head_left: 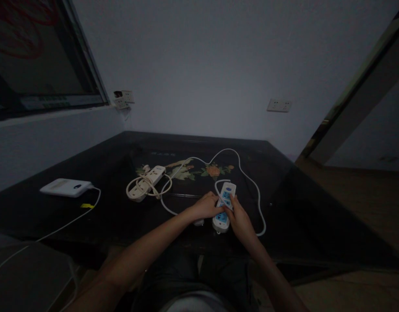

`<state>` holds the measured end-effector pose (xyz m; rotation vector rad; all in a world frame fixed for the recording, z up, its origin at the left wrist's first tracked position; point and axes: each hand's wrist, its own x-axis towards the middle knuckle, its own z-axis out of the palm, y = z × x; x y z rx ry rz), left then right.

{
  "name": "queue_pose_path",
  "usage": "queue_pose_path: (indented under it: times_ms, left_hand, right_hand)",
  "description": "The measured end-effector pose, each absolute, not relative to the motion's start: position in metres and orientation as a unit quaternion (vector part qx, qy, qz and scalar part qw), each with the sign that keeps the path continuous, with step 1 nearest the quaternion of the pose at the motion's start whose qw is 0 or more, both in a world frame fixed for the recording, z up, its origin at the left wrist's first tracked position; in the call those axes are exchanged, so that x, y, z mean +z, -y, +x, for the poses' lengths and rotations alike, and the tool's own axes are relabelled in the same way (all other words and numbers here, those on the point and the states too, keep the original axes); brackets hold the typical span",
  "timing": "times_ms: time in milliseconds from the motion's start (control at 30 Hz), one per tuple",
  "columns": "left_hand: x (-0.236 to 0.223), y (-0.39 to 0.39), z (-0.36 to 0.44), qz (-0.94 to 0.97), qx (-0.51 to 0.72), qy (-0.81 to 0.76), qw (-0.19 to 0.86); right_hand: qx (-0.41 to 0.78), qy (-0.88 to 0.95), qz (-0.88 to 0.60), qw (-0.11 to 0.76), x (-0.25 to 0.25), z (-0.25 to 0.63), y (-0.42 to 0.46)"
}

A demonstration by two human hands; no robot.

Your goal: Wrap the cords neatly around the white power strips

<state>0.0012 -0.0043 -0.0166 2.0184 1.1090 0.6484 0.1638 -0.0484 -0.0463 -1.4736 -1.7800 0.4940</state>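
Observation:
A white power strip (230, 187) with blue sockets lies on the dark table in front of me, tilted slightly. My left hand (206, 206) is closed at its left edge, thumb reaching over the sockets. On the other side, my right hand (241, 220) grips the strip's right edge, thumb and fingers over its face. A white cord (258, 193) loops across the table behind the strip, and a stretch of it crosses the sockets between my hands. Part of a white plug (198, 222) shows beneath my left wrist. My fingers hide the strip's middle.
Left of my hands lies a second, cream power strip (158, 172) with its cord coiled over it. A white box-like device (67, 187) with a cable sits at the table's far left. Wall sockets (279, 105) are above the floral-printed black table (284, 225).

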Motion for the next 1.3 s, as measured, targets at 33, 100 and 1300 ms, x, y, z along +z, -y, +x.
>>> queue_pose_path:
  times_ms: [33,100,1300]
  left_hand:
    - [-0.017,0.003,0.004,0.775,0.257,-0.434,0.381]
    - [-0.015,0.001,0.009,0.735,0.283,-0.429,0.442]
    - [0.012,-0.025,-0.052,0.464,0.596,-0.34,0.561]
  right_hand:
    - [0.205,0.686,-0.57,0.402,-0.046,0.161,0.044]
    - [0.22,0.668,-0.554,0.445,-0.04,0.157,0.037]
    - [0.356,0.781,-0.279,0.43,0.071,0.113,-0.008]
